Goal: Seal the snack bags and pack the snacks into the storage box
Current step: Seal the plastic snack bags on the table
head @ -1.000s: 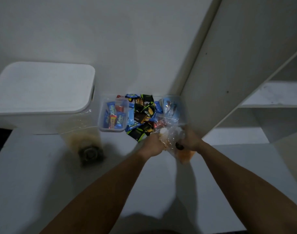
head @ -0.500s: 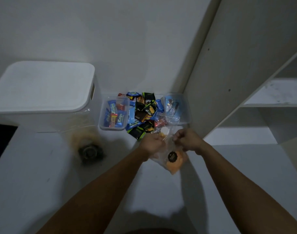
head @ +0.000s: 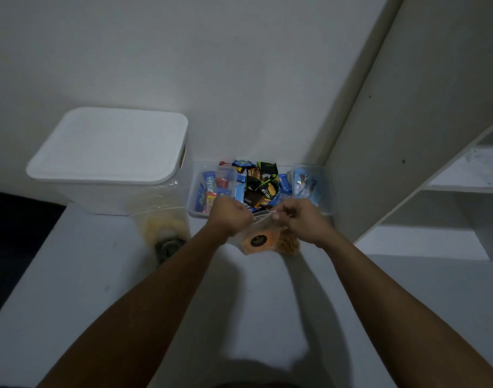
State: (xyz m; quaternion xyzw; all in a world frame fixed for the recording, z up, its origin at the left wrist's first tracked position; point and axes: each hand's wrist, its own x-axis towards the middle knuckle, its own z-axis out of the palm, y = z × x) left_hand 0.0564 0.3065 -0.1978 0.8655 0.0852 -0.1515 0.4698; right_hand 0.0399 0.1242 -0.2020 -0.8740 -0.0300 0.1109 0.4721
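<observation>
A clear snack bag (head: 263, 240) with orange snacks and a round black sticker hangs above the white table. My left hand (head: 232, 214) grips its top edge at the left, and my right hand (head: 298, 219) pinches the top edge at the right. Behind my hands stands a clear tray (head: 327, 189) full of wrapped snacks in blue, black and red. A white storage box (head: 108, 152) with its lid on stands at the back left. A second clear bag (head: 162, 217) with yellowish snacks lies in front of the box.
A white wall runs behind the table. A tall white shelf unit (head: 407, 121) rises at the right, close to the tray. The table's left edge (head: 30, 264) drops to a dark floor.
The bag has turned so its black sticker faces me and has come slightly nearer. Both hands have shifted along its top edge and moved a little apart.
</observation>
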